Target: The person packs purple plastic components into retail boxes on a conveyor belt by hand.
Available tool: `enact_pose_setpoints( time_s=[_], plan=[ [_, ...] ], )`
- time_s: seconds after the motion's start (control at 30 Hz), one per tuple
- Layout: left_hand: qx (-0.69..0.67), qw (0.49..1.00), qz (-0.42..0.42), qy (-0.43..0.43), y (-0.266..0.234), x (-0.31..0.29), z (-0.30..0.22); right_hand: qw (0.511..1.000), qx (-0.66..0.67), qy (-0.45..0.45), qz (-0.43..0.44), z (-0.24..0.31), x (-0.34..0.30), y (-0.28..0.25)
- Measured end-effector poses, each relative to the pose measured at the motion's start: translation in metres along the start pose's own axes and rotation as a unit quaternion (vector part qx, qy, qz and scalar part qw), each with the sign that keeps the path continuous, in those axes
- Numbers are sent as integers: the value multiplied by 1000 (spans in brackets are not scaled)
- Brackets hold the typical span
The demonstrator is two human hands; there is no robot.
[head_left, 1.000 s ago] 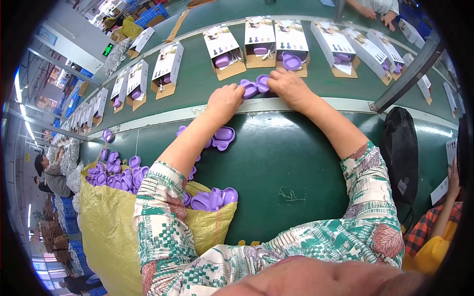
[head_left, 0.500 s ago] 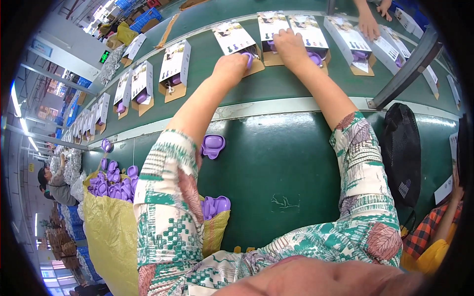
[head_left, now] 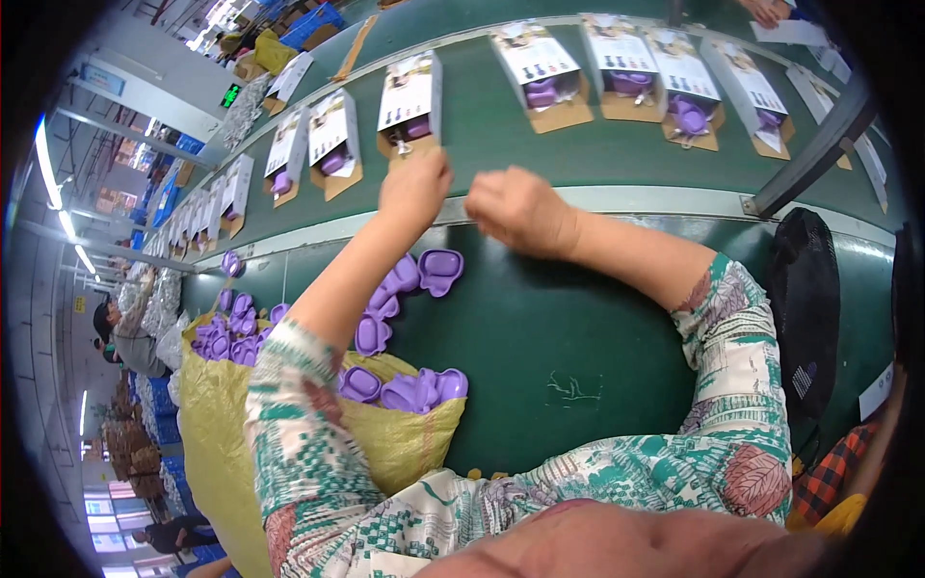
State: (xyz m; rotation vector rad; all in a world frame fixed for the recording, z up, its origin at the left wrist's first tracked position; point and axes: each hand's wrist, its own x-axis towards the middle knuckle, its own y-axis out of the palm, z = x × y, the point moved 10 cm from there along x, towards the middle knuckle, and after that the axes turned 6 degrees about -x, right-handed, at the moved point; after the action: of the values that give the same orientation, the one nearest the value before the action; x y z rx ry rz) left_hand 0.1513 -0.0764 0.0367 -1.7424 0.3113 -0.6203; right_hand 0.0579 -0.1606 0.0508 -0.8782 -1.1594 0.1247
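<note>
My left hand (head_left: 416, 188) is closed just in front of an open white box (head_left: 411, 91), whose cardboard flap, purple piece and white cord face me. What its fingers hold, if anything, is hidden. To its right, my right hand (head_left: 522, 212) hovers over the metal rail (head_left: 636, 199) with curled fingers, and their inner side does not show. Beyond it lies another open box (head_left: 535, 50) with a purple piece (head_left: 541, 92) in its mouth. Purple double-lobed pieces (head_left: 440, 270) lie on the green table (head_left: 540, 328) below my left forearm.
More open boxes (head_left: 617, 48) line the green belt (head_left: 482, 144) on both sides. A yellow woven sack (head_left: 217, 433) holds purple pieces at the left. A black mesh bag (head_left: 805, 308) and a slanted metal post (head_left: 809, 144) stand right. Another person's hand (head_left: 768, 10) is at the far right.
Both hands have left the boxes and drawn back toward me; the purple piece by my left hand is now in a box. The boxes have shifted right along the belt.
</note>
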Motion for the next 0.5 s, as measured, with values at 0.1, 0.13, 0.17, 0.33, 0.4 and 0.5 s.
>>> enact_pose_setpoints(
  time_s=[0.1, 0.13, 0.17, 0.33, 0.4, 0.5],
  plan=[
    [-13, 995, 94, -19, -21, -83, 24, 993, 71, -78, 48, 47, -3, 34],
    [-28, 993, 111, -10, -29, -109, 18, 991, 62, -97, 64, 54, -8, 43],
    [-43, 991, 128, -1, -36, -134, 10, 989, 51, -117, 80, 61, -13, 54],
    [-42, 985, 163, 28, -28, -198, -12, 986, 31, -119, 114, 57, -17, 60],
    [-37, 990, 127, 40, -22, -199, -6, 989, 20, -108, 100, 55, -14, 54],
    [-37, 996, 68, 50, -20, -183, 3, 991, -27, -104, 75, 41, -10, 49]
  ],
)
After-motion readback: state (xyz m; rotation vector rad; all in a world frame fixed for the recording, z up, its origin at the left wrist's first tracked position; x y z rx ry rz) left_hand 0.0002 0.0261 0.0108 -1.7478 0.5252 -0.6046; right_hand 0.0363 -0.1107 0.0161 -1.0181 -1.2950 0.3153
